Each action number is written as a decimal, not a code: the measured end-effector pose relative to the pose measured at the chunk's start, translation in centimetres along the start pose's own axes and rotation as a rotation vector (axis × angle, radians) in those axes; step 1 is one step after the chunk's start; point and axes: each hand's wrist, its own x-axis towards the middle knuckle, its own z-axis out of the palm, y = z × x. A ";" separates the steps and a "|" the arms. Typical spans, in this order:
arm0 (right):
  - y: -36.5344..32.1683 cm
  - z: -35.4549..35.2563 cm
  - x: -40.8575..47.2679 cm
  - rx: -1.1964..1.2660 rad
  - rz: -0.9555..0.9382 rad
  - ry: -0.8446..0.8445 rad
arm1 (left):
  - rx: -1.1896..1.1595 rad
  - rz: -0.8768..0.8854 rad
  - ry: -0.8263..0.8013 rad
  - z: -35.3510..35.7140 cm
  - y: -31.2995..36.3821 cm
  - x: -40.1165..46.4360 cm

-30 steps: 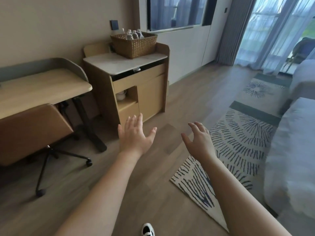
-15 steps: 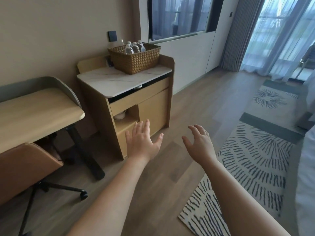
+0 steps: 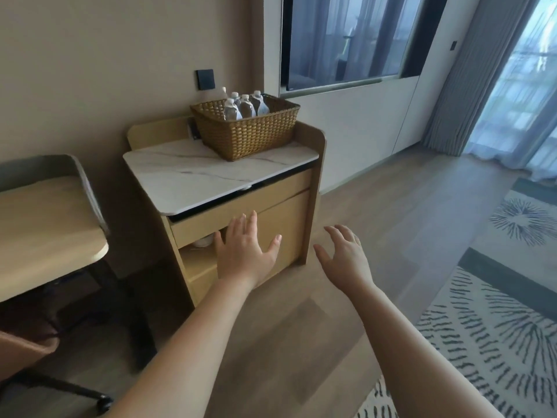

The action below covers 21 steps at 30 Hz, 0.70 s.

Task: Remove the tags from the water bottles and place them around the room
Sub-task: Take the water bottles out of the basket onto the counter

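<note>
Several clear water bottles with white caps stand upright in a brown wicker basket on the marble top of a wooden cabinet against the wall. No tags can be made out on them at this distance. My left hand is stretched out in front of the cabinet's drawer, fingers apart, holding nothing. My right hand hovers to its right over the floor, fingers spread and empty. Both hands are well below and short of the basket.
A wooden desk with a brown rolling chair stands at the left. A wall-mounted dark screen hangs above the cabinet. A patterned rug covers the floor at the right, with curtains beyond.
I have walked closer to the cabinet, so the basket and bottles look larger and nearer. Both hands stay open and raised in front of me.
</note>
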 end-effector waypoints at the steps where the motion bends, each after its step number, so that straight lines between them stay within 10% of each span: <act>1: 0.5 -0.3 2.2 0.001 -0.014 -0.007 | -0.009 -0.018 0.008 0.4 0.8 1.8; 21: 2.2 4.4 35.9 0.078 -0.210 -0.038 | -0.047 -0.134 0.171 7.2 2.8 31.7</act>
